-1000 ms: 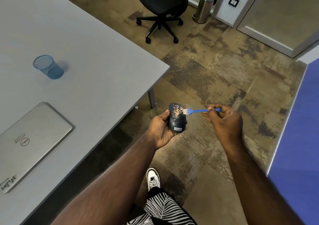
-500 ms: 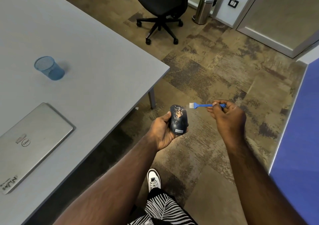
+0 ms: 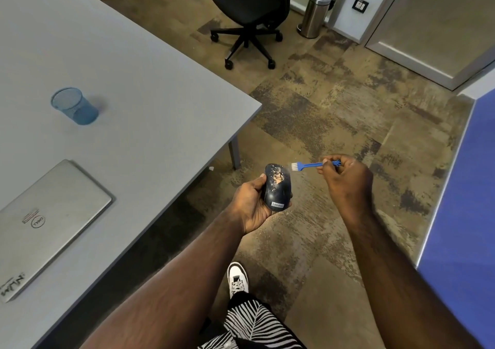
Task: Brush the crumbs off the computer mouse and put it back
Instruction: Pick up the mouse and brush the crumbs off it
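My left hand (image 3: pixel 253 204) holds a dark blue computer mouse (image 3: pixel 277 188) over the carpet, just off the corner of the grey table (image 3: pixel 139 86). Orange-tan crumbs cover the mouse's upper front half; a white label sits at its near end. My right hand (image 3: pixel 345 181) pinches the handle of a small blue brush (image 3: pixel 308 165). The brush's white bristles hover just right of the mouse's far end, a little apart from it.
On the table lie a closed silver laptop (image 3: pixel 51 215) and a blue mesh cup (image 3: pixel 75 106). A black office chair (image 3: pixel 247 14) and a steel bin (image 3: pixel 316 12) stand farther off. A blue panel (image 3: pixel 460 215) borders the right. My white shoe (image 3: pixel 237 279) is below.
The brush left the crumbed top of the mouse, swinging up and to the right, and has since come back closer to the mouse's far end. The mouse stays in my left hand.
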### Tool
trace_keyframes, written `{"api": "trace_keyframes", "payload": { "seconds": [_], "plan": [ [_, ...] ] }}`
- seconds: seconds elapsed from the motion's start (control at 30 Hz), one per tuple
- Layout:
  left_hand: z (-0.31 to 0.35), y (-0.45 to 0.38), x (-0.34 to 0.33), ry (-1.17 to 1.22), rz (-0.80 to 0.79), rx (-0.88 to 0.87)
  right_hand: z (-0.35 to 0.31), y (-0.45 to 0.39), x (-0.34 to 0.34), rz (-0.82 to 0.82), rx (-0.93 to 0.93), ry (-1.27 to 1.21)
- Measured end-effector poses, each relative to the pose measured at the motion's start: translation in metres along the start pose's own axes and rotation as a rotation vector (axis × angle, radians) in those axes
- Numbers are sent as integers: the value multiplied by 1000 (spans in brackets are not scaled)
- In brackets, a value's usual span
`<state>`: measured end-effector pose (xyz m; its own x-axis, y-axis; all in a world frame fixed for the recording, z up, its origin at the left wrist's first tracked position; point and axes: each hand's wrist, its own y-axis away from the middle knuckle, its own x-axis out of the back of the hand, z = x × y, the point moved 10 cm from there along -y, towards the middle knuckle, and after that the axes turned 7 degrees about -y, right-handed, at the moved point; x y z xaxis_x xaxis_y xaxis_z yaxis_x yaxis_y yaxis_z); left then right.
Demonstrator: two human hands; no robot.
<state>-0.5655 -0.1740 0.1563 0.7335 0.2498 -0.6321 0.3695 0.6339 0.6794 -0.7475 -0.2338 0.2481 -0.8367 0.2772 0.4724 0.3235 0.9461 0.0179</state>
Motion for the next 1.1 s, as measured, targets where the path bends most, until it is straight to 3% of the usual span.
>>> {"api": "trace_keyframes", "payload": {
  "seconds": [0.1, 0.23, 0.37, 0.47, 0.53, 0.63, 0.73, 0.87, 1.03, 1.1],
  "plan": [
    [-1, 0, -2, 1, -8, 4, 2, -5, -4, -19, -44, -126],
    [-3, 0, -5, -11, -12, 15, 0, -9, -7, -31, -25, 30],
    [-3, -1, -6, -38, -13, 7, -1, -12, -10, -55, -33, -79],
    [-2, -2, -5, -49, -9, 4, -4, -13, -8, -47, 24, 100],
    [-3, -1, -5, -52, -8, 5, -3, -17, -1, -8, 0, 61],
    [-3, -2, -6, -61, -14, -6, -13, -15, -13, -99, 16, -99],
    [-3, -3, -9, -79, -20, -11, -24, -9, -30, -187, 84, -8],
    [-7, -3, -9, -68, -19, 0, -24, -19, -18, -71, 70, 121],
    [-2, -5, -7, -80, -20, -14, -25, -14, -28, -151, 94, 65],
    [-3, -5, -6, -81, -18, -8, -25, -18, -18, -90, 112, 140]
  ]
}}
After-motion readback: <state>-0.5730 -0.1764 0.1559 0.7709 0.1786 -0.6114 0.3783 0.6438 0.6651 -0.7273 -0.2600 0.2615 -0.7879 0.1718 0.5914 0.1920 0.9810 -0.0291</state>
